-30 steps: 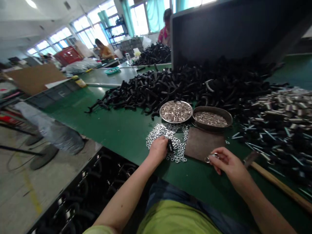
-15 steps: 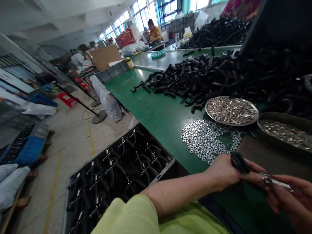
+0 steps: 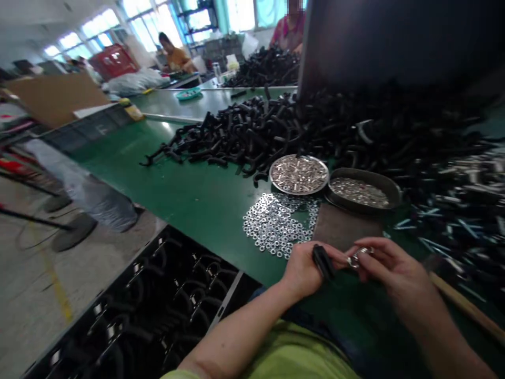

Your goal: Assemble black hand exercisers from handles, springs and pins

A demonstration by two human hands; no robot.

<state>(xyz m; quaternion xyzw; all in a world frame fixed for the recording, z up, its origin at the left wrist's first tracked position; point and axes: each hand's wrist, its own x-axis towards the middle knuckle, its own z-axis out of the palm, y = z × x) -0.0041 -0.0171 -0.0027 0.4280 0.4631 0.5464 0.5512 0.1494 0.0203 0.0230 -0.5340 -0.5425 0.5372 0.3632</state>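
My left hand (image 3: 303,271) is closed around a black plastic part (image 3: 323,262), whose thick end juts out past the fingers. My right hand (image 3: 390,266) pinches a small shiny metal fitting (image 3: 359,256) between thumb and fingers. The fitting meets the left fingertips; whether it is joined to the black part cannot be made out. Just beyond the left hand lies a spread of metal nuts (image 3: 272,226) on the green table (image 3: 189,205). A brown pad (image 3: 343,229) lies beyond both hands.
A round dish (image 3: 300,176) holds small metal pins; beside it stands a dark tray (image 3: 396,197) of metal pieces. Black parts (image 3: 252,131) are heaped behind. Screws (image 3: 437,250) lie at right, near a wooden handle (image 3: 469,305). A crate (image 3: 226,302) of black parts stands at lower left. Two people sit farther back.
The view has swung right, bringing the loose screws and wooden handle into sight. The long threaded-looking piece seen at my right fingers before no longer shows. Both hands stay close together.
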